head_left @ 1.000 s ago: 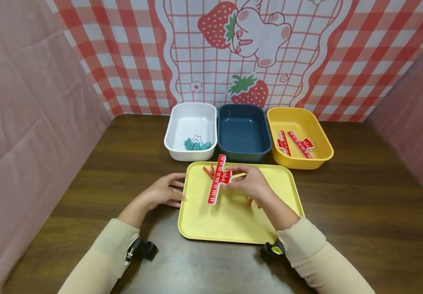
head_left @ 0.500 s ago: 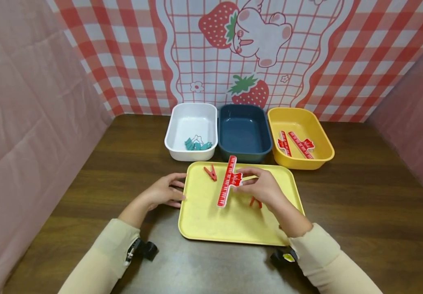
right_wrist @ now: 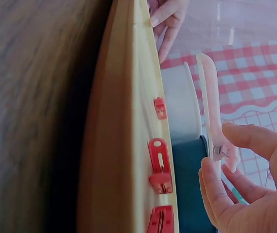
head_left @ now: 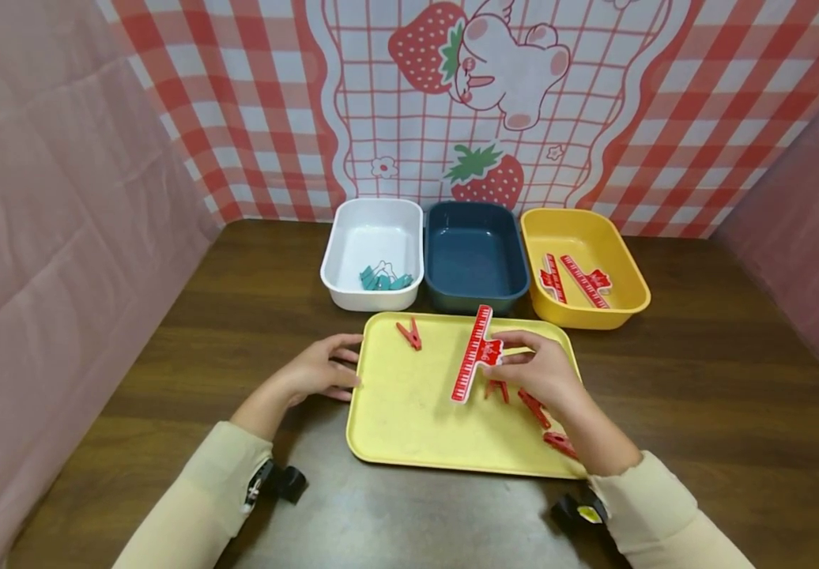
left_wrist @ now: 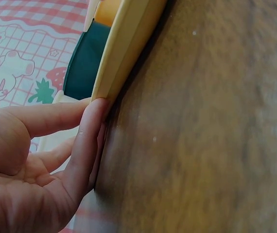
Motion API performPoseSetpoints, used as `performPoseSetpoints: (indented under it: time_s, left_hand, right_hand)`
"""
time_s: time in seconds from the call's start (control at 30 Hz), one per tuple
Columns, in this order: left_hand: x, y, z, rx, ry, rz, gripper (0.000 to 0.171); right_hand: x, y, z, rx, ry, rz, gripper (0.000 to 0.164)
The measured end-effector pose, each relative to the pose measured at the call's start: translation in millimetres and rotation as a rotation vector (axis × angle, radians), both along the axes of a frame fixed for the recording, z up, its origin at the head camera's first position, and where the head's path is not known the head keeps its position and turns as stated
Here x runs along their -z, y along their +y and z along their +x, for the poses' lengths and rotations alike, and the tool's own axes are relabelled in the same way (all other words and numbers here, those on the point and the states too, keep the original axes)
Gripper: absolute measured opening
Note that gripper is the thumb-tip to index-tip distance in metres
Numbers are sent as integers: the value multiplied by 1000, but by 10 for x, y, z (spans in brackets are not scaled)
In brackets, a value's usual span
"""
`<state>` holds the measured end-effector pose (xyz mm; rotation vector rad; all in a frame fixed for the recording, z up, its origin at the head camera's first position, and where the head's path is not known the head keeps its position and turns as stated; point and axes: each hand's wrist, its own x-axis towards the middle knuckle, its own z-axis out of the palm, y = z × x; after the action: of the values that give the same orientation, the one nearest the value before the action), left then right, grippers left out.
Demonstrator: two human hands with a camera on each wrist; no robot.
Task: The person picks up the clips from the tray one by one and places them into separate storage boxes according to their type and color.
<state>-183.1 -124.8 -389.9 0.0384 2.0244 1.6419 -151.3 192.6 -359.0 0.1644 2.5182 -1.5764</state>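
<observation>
In the head view my right hand (head_left: 537, 367) pinches a long red music clip (head_left: 472, 359) with a white piano-key print by its handle, above the yellow tray (head_left: 409, 431). The right wrist view shows the pale back of this clip (right_wrist: 209, 92) and its spring between thumb and fingers. Red clothespins lie on the tray: one clothespin (head_left: 410, 334) at the back left, another (head_left: 497, 390) under the held clip, and two more clothespins (head_left: 534, 408) by my right wrist. My left hand (head_left: 320, 369) rests at the tray's left edge, its fingertips (left_wrist: 95, 107) against the rim.
Behind the tray stand three bins side by side: a white bin (head_left: 338, 299) with teal clips (head_left: 384, 279), a dark blue bin (head_left: 477, 302), and a yellow bin (head_left: 587, 320) with two red music clips (head_left: 587, 282). A checked cloth (head_left: 267, 103) hangs behind them.
My right hand has moved right across the tray with the music clip, uncovering the clothespins on the right and the one at the back left. My left hand has stayed at the tray's edge.
</observation>
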Motion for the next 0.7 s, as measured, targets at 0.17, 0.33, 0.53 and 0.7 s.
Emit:
performPoseSetpoints:
  time_s: [0.17, 0.33, 0.53, 0.7]
  left_hand:
    - [9, 4, -5, 0, -3, 0, 68]
    - [13, -4, -3, 11, 7, 2, 68]
    - [13, -13, -7, 17, 8, 12, 68]
    - [5, -7, -9, 7, 0, 8, 69]
  right_hand:
    - [-16, 86, 33, 0, -8, 35, 60]
    - [-61, 173, 58, 20, -12, 38, 60]
    - [-107, 271, 79, 43, 3, 46, 66]
    - [-128, 347, 77, 55, 46, 48, 63]
